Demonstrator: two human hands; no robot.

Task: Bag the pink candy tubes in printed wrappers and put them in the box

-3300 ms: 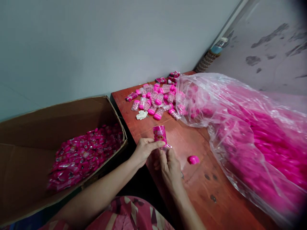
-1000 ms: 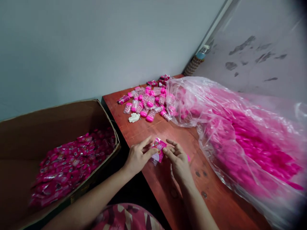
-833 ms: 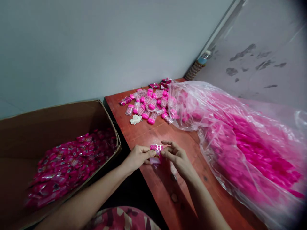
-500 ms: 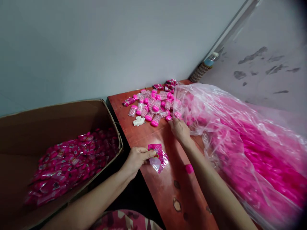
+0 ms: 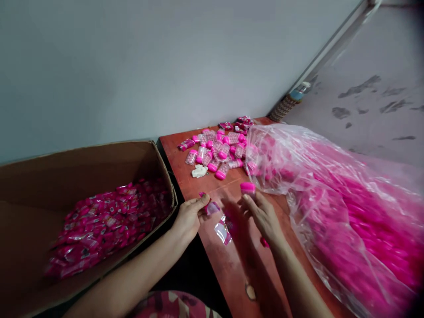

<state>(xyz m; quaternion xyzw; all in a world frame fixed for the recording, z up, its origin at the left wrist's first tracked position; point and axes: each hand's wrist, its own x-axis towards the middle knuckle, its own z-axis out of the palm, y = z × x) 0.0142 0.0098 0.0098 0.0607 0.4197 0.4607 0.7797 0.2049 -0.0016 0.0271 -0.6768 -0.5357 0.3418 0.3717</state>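
Where we pinch the wrapper (image 5: pixel 212 207): between thumb and fingers of our left hand (image 5: pixel 188 217), above the table (image 5: pixel 217 269).
Pink-capped container (image 5: pixel 247 188): grasped by our right hand (image 5: pixel 263 215), cap upward; our fingers hide its lower body.
Table surface: worn red, bearing a pile of pink-capped containers (image 5: pixel 222 155) and a white scrap (image 5: pixel 199 171).
Carton (image 5: pixel 166 179): left of the table, holding pink packets (image 5: pixel 106 221).
Clear bag (image 5: pixel 331 207): right side, full of pink pieces.
Room: grey wall (image 5: pixel 132 66), stained panel (image 5: pixel 367 110), bottle (image 5: pixel 288 102) at the corner.
Unclear: we cannot tell whether a second wrapper (image 5: pixel 224 230) touches the table; our right wrist partly covers a pink piece (image 5: pixel 264 242); the carton's left end is cut off.
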